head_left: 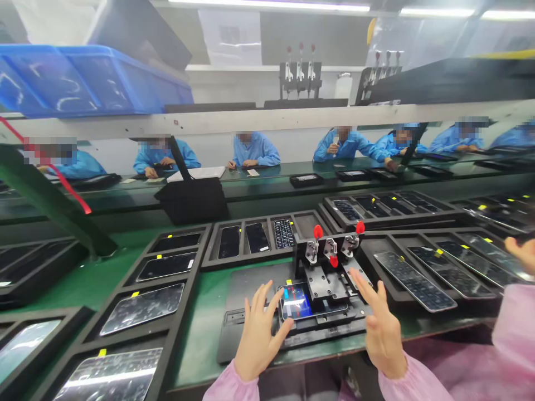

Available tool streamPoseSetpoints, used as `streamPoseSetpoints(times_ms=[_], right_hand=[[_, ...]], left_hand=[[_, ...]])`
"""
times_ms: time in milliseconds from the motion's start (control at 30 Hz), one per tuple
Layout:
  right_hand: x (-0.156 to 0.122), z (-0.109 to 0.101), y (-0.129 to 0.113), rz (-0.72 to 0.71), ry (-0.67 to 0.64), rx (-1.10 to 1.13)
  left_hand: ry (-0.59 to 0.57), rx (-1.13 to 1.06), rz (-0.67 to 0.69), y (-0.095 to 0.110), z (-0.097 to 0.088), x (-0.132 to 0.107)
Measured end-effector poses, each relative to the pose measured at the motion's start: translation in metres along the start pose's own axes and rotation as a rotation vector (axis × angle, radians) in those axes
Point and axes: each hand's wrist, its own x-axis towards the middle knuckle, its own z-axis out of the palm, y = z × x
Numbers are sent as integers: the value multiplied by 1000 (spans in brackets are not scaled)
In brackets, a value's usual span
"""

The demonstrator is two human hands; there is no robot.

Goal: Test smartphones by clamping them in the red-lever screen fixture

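A: Where was the phone?

B: The phone (295, 302) lay flat on a black fixture (246, 287) on the green bench (200, 356), between the two hands, with its far edge tucked under a metal clamp block (324, 284).

A: And the hands?

B: Both were open with the fingers spread, gripping nothing. The left hand (261, 334) was just beside the phone's near left corner, and the right hand (380, 334) was near the fixture's front edge. I couldn't tell whether the left thumb touched the phone.

A: What stood around them?

B: Three red-knobbed toggle clamps (330, 250) rose behind the phone. A black tray (193, 289) of phones lay to the left, and another black tray (460, 305) lay to the right. A white rail (267, 118) crossed the view higher up, below a blue crate (83, 81), and a black pouch (192, 200) blocked part of the far bench.

A: Anything hard to make out?

B: Glare washed over the nearest phones. Across the way, what the workers in blue smocks (253, 150) held was too small to tell. A hand (518, 253) and pink sleeve (514, 334) were cut off at the right edge.
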Motion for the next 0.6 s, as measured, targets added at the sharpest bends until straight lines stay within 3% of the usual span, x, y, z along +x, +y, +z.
streamPoseSetpoints(times_ms=[133, 233, 367, 467, 533, 600], right_hand=[[-26, -10, 1, 28, 136, 99], [-51, -11, 7, 66, 213, 183], [-83, -2, 18, 277, 372, 174], [-100, 13, 30, 459, 318, 110], [-105, 26, 39, 443, 231, 45], [-106, 37, 46, 341, 191, -31]], left_hand=[[-35, 37, 19, -3, 5, 5], [6, 12, 15, -8, 3, 2], [81, -15, -56, -20, 1, -5], [93, -50, -157, -32, 5, -9], [88, -70, -212, -36, 8, -11], [77, -71, -234, -37, 11, -11]])
